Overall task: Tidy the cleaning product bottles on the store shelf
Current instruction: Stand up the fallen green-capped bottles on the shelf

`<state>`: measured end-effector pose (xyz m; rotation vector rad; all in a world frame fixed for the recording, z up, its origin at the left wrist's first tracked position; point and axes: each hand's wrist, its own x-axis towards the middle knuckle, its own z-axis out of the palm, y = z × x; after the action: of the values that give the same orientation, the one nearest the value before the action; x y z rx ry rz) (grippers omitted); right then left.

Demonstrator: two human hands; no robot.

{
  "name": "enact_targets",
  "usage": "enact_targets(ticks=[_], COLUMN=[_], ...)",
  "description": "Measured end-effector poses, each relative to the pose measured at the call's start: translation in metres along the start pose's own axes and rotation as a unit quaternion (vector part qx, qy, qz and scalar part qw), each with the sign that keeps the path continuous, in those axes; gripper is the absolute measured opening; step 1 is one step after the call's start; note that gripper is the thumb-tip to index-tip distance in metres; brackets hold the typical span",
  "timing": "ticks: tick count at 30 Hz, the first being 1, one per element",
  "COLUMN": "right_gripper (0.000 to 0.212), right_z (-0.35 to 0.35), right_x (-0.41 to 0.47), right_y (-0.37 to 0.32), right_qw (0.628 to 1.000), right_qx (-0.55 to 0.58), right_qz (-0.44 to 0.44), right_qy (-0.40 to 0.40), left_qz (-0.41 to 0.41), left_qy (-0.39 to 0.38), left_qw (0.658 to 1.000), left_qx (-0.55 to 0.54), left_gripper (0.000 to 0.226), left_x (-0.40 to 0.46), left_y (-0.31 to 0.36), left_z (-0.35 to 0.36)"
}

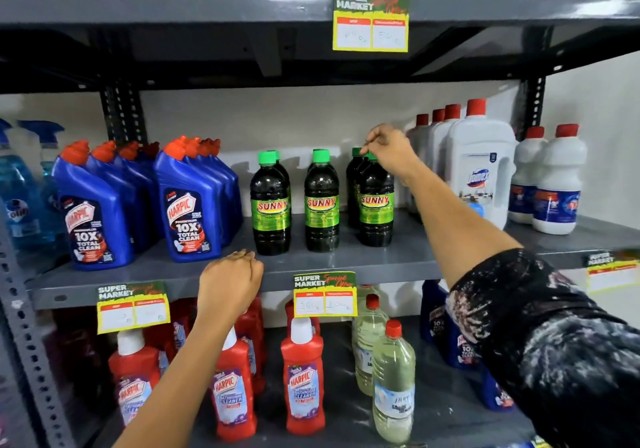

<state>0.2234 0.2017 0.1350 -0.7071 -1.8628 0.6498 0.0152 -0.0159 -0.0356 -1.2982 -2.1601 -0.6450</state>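
Observation:
Three rows of dark Sunny bottles with green caps stand on the grey middle shelf (346,260): a left row (270,205), a middle row (321,205) and a right row (375,205). My right hand (389,151) reaches over the right row and pinches the green cap of its front bottle. My left hand (230,283) rests curled on the shelf's front edge, below the left row, holding nothing. Blue Harpic bottles (188,205) stand in rows left of the Sunny bottles.
White bleach bottles with red caps (479,170) crowd the shelf just right of my right hand. Blue spray bottles (20,187) stand at far left. Red Harpic bottles (303,375) and clear bottles (393,385) fill the lower shelf. Price tags (325,295) hang on the shelf edges.

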Motion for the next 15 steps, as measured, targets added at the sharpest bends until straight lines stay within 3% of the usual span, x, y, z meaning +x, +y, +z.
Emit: enact_targets(ticks=[3,9,15], right_gripper=[0.014,0.012,0.013], right_z=[0.009,0.015,0.018], right_x=[-0.002,-0.003,-0.001], right_y=[0.005,0.007,0.009], right_qw=[0.999,0.997,0.996], right_qx=[0.013,0.029,0.032], right_qz=[-0.002,-0.011,-0.016], right_qy=[0.051,0.074,0.086], left_qz=[0.005,0.007,0.016], left_qy=[-0.015,-0.022,-0.015], left_qw=[1.000,1.000,1.000], left_qx=[0.007,0.014,0.007], left_gripper=[0.046,0.031,0.032], left_x=[0.000,0.000,0.000], left_y=[0.001,0.000,-0.001], left_z=[0.000,-0.001,-0.001])
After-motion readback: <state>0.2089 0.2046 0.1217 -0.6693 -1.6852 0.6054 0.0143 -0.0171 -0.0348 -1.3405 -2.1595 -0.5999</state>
